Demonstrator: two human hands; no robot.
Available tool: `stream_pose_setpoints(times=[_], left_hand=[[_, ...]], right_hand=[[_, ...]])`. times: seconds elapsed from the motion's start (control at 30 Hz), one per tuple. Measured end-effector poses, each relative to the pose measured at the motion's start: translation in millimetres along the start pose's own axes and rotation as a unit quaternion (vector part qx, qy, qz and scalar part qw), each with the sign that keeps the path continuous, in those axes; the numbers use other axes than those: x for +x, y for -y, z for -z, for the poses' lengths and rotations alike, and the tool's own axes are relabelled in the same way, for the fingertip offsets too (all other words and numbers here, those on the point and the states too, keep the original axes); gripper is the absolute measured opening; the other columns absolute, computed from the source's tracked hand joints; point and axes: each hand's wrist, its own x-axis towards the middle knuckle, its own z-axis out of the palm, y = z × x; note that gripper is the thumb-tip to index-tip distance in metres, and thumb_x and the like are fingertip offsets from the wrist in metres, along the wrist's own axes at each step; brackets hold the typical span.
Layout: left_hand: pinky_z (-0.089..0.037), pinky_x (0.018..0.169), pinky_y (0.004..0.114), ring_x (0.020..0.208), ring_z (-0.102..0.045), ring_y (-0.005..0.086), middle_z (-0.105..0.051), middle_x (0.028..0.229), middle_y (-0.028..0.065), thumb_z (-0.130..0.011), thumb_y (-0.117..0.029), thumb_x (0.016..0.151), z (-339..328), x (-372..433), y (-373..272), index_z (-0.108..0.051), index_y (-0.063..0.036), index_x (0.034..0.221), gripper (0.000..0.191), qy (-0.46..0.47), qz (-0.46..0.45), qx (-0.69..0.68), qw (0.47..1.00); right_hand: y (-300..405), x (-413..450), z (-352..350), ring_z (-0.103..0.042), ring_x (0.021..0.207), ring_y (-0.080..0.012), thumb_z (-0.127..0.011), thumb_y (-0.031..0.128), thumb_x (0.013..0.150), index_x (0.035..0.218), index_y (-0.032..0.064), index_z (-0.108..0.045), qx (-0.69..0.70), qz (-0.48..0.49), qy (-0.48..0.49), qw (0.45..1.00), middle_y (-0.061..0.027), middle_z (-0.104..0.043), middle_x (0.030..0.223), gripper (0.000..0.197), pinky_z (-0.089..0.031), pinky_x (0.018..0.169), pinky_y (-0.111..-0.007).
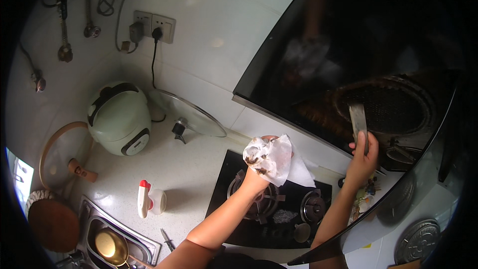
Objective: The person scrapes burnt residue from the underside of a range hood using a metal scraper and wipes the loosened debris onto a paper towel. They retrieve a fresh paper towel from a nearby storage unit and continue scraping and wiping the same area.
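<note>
My left hand [269, 157] is largely covered by a crumpled white paper towel [274, 158] with dark brown smears, held above the gas hob [269, 209]. In my right hand [365, 157] is a flat grey scraper blade [358, 119], gripped between thumb and fingers. The blade points up towards the greasy underside of the black range hood [317, 119], in front of its round mesh filter [384, 106]. Brown grease stains spread beside the filter. Whether the blade touches the hood cannot be told.
On the counter are a spray bottle [149, 200], a knife [167, 240], a green rice cooker [125, 121] and a glass lid [194, 114]. A sink [121, 228] holding a golden pot [110, 244] lies lower left. A curved glass hood edge [377, 209] passes near my right forearm.
</note>
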Motion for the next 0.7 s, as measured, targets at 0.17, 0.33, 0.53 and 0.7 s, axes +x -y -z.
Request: stream_pose_setpoints(times=[0.17, 0.33, 0.53, 0.7], left_hand=[[-0.048, 0.075, 0.022, 0.084, -0.055, 0.0093, -0.058, 0.096, 0.0035, -0.069, 0.002, 0.075, -5, 5, -19, -0.057, -0.0025, 0.103, 0.031, -0.009, 0.124, -0.145, 0.982], [-0.048, 0.076, 0.022, 0.085, -0.057, 0.0096, -0.060, 0.096, 0.0039, -0.068, 0.002, 0.076, -6, 6, -29, -0.060, -0.0030, 0.101, 0.027, -0.024, 0.119, -0.147, 0.982], [-0.048, 0.078, 0.024, 0.089, -0.057, 0.0122, -0.059, 0.103, 0.0067, -0.060, 0.000, 0.082, -9, 6, -31, -0.054, -0.0016, 0.111, 0.030, -0.013, 0.155, -0.289, 0.945], [-0.049, 0.083, 0.029, 0.095, -0.058, 0.0160, -0.059, 0.110, 0.0106, -0.061, -0.002, 0.083, -15, 6, -44, -0.046, -0.0002, 0.123, 0.043, -0.055, 0.134, -0.339, 0.929]], right_hand=[[11, 1, -12, -0.057, 0.061, -0.0085, -0.061, 0.019, 0.088, 0.099, 0.0027, -0.062, 0.005, 0.005, 0.008, 1.000, -0.0040, -0.065, 0.082, 0.020, -0.043, 0.054, -0.020], [8, -6, -7, -0.057, 0.059, -0.0088, -0.062, 0.020, 0.087, 0.098, 0.0021, -0.062, 0.006, -0.033, -0.018, 0.999, -0.0045, -0.065, 0.080, 0.021, -0.044, 0.055, -0.021], [27, -4, -23, -0.057, 0.059, -0.0070, -0.061, 0.021, 0.087, 0.098, 0.0030, -0.062, 0.064, -0.032, -0.010, 0.997, -0.0034, -0.065, 0.078, 0.021, -0.041, 0.053, -0.020], [24, -14, -31, -0.056, 0.058, -0.0064, -0.060, 0.021, 0.089, 0.097, 0.0022, -0.060, 0.099, -0.051, -0.025, 0.993, -0.0051, -0.066, 0.080, 0.020, -0.039, 0.051, -0.019]])
